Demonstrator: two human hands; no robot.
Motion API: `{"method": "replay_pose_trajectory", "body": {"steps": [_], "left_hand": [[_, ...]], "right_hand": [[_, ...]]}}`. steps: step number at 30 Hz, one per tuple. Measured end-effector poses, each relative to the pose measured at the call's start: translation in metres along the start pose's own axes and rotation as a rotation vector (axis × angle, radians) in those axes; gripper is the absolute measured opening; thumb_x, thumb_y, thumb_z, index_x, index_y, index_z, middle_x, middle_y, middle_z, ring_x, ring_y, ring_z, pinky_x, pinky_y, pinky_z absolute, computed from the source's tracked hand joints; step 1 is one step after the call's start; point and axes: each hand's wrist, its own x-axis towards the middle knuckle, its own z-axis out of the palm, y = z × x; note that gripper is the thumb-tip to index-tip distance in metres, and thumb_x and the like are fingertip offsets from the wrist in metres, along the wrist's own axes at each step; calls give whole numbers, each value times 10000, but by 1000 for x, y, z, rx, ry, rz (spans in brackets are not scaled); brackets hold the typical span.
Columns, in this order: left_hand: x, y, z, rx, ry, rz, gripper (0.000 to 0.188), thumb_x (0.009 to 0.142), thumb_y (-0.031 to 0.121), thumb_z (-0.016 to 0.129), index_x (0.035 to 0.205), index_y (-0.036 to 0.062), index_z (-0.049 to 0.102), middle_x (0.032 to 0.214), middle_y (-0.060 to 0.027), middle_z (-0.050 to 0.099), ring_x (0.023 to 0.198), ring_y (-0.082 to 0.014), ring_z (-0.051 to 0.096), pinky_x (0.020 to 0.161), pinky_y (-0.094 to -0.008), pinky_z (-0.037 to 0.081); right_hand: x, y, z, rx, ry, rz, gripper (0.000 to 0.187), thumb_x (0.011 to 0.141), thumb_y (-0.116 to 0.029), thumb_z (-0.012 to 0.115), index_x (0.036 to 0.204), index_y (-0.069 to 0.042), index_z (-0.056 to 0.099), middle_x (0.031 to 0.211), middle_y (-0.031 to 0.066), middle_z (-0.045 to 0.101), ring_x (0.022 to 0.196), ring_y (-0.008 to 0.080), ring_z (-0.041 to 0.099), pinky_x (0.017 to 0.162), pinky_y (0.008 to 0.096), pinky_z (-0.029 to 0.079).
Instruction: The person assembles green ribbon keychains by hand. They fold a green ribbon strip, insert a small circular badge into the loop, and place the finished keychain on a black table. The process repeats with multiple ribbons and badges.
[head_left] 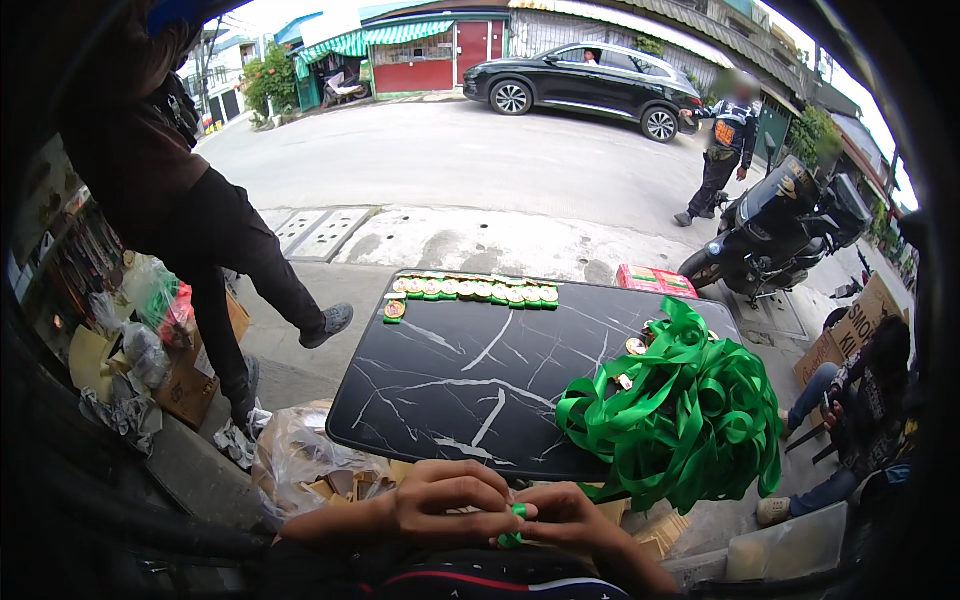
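My left hand (450, 498) and my right hand (568, 515) meet just off the near edge of a black, white-veined table (400, 385). Both are closed, fingertips together, around a small piece of green ribbon (511, 538). Whether a medal is attached to it is hidden by my fingers. Along the table's far edge, gold medals (482, 290) lie in a tight row with green ribbon folded beneath them. One more medal (395, 310) sits below the row's left end. A large tangle of green ribbons (690, 410) heaps over the right side, with a few medals (636, 346) showing at its edge.
A red package (655, 280) rests at the table's far right corner. A plastic bag of cardboard scraps (300, 460) stands at the near left. One person (190, 200) stands at left, another sits at right. Beyond are a parked motorcycle (775, 230), a person (730, 135) and a black car (580, 85).
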Motion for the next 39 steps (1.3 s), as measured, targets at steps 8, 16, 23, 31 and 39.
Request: {"method": "replay_pose_trajectory", "body": {"steps": [8,16,23,31,39], "left_hand": [[-24,-3,7,-45,64,24,186,767,84,676,922,0,618,711,-61,463,557,-197,547,451,-318,444],[-54,-11,23,-347,445,-512,274,828,55,697,927,27,443,788,-54,484,685,-172,556,611,-338,461],[-86,3,-10,-858,197,-903,860,708,105,873,1386,69,344,1049,-102,617,950,-228,658,776,-346,577],[-101,-16,25,-401,547,-896,251,805,164,792,984,40,667,812,-18,678,719,-103,641,621,-260,511],[-95,-17,15,-512,420,-980,211,826,199,777,902,32,672,758,-16,668,651,-77,607,559,-241,482]], "right_hand": [[9,10,-6,115,69,-77,117,836,75,673,952,70,684,899,93,669,828,154,660,743,266,532],[30,39,-20,-27,76,97,49,870,22,648,915,42,646,852,61,661,752,133,612,697,266,494],[53,34,-6,-96,-35,-176,154,862,123,586,991,70,650,953,107,655,850,188,644,763,290,518],[64,48,-1,-336,38,-197,215,850,175,608,1050,95,628,1026,136,626,882,201,646,778,297,529],[63,62,-14,-302,11,-197,192,880,153,583,1053,87,634,1033,151,626,882,203,639,729,282,529]]}}
